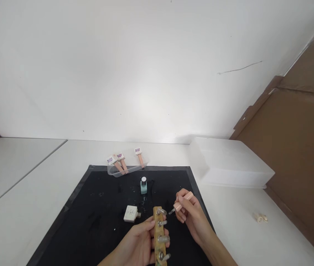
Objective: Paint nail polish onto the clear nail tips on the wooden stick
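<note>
My left hand [140, 242] is wrapped round a narrow wooden strip [159, 231] at the bottom centre. Several nail tips on small metal stands [163, 239] stick out from the strip toward the right. In my right hand [194, 218] is a pink-capped brush [183, 201], pinched between the fingers; its dark tip is close to the topmost nail tip, and whether they touch I cannot tell. A white square bottle [130, 214] lies uncapped on the black mat, left of the strip. Beyond it stands a teal bottle [144, 187] with a white cap.
Behind the black mat's [96, 192] back edge, a clear tray [131, 170] holds three pink-capped white bottles. A white box [231, 162] sits at the right, with small cream rings [260, 218] nearer on the white table [228, 207]. A wall rises behind.
</note>
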A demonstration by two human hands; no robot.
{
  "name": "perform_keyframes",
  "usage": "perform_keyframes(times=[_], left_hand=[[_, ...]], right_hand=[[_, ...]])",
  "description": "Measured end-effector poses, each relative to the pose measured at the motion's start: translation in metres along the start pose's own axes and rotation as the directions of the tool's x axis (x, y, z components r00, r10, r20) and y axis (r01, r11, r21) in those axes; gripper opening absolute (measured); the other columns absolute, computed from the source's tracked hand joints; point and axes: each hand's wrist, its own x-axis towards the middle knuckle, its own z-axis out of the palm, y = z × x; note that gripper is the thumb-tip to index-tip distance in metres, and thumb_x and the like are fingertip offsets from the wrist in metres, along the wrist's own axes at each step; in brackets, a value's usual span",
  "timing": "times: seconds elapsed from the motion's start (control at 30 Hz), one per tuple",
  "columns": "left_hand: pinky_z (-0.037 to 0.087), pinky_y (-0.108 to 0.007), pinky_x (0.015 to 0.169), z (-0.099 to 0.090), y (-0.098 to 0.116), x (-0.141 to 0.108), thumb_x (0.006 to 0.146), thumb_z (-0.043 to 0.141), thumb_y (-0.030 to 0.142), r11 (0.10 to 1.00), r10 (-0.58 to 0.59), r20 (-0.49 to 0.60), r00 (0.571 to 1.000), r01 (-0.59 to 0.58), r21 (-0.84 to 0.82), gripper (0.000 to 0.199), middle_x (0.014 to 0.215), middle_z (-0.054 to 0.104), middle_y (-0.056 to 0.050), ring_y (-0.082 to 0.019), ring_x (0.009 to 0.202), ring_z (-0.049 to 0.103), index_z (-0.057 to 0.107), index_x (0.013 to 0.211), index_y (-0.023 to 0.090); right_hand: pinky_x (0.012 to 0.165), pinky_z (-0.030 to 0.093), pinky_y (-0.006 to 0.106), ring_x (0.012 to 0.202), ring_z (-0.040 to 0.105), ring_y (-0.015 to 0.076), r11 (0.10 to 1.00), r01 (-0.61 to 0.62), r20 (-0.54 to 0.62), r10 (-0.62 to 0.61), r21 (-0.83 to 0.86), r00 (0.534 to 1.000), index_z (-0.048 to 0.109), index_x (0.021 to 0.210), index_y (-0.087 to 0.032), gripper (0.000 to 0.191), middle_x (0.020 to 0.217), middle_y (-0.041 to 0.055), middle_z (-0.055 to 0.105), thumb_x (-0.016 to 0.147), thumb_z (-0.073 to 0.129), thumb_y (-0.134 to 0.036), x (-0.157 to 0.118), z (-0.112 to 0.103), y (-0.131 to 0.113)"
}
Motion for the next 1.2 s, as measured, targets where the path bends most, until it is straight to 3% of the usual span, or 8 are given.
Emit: perform_keyframes(times=[0.17, 0.53, 0.93, 1.2], left_hand=[[0.040, -0.031, 0.068, 0.0032, -0.0016, -0.0025, 0.081, 0.053, 0.027, 0.997, 0.018, 0.007, 1.000, -0.018, 0.074, 0.025, 0.080, 0.066, -0.003, -0.016, 0.075, 0.064, 0.053, 0.105, 0.017], [0.039, -0.031, 0.070, 0.0050, -0.0019, -0.0050, 0.081, 0.054, 0.026, 0.997, 0.013, 0.010, 1.000, -0.014, 0.076, 0.026, 0.080, 0.067, -0.004, -0.017, 0.076, 0.064, 0.052, 0.105, 0.017], [0.038, -0.030, 0.068, 0.0038, -0.0017, -0.0043, 0.081, 0.053, 0.025, 0.999, 0.011, 0.024, 1.000, -0.012, 0.051, 0.023, 0.079, 0.067, -0.004, -0.017, 0.074, 0.064, 0.053, 0.102, 0.017], [0.039, -0.030, 0.067, 0.0038, -0.0031, -0.0040, 0.081, 0.053, 0.026, 0.998, 0.014, 0.002, 1.000, -0.014, 0.058, 0.022, 0.078, 0.067, -0.004, -0.017, 0.073, 0.064, 0.053, 0.102, 0.016]], right_hand=[[0.039, 0.023, 0.019, 0.039, 0.028, 0.0046, 0.998, 0.056, -0.022, -0.056, -0.023, 0.998, 0.055, 0.071, -0.018, 0.025, 0.050, -0.0081, 0.039, 0.078, 0.066, -0.039, 0.0006, -0.0001, 0.0007], [0.040, 0.023, 0.020, 0.038, 0.028, 0.0044, 0.987, 0.015, -0.033, -0.021, -0.160, 0.999, 0.055, 0.068, -0.017, 0.029, 0.046, -0.0087, 0.040, 0.073, 0.069, -0.042, 0.0004, 0.0018, 0.0012], [0.039, 0.021, 0.020, 0.039, 0.028, 0.0058, 0.985, -0.013, -0.139, -0.012, -0.173, 0.990, 0.050, 0.060, -0.018, 0.024, 0.043, -0.0080, 0.041, 0.070, 0.068, -0.030, 0.0016, 0.0047, -0.0021], [0.039, 0.022, 0.021, 0.040, 0.025, 0.0053, 0.995, 0.064, -0.085, -0.070, -0.076, 0.994, 0.052, 0.063, -0.018, 0.028, 0.051, -0.0085, 0.036, 0.074, 0.069, -0.038, 0.0000, 0.0014, -0.0001]])
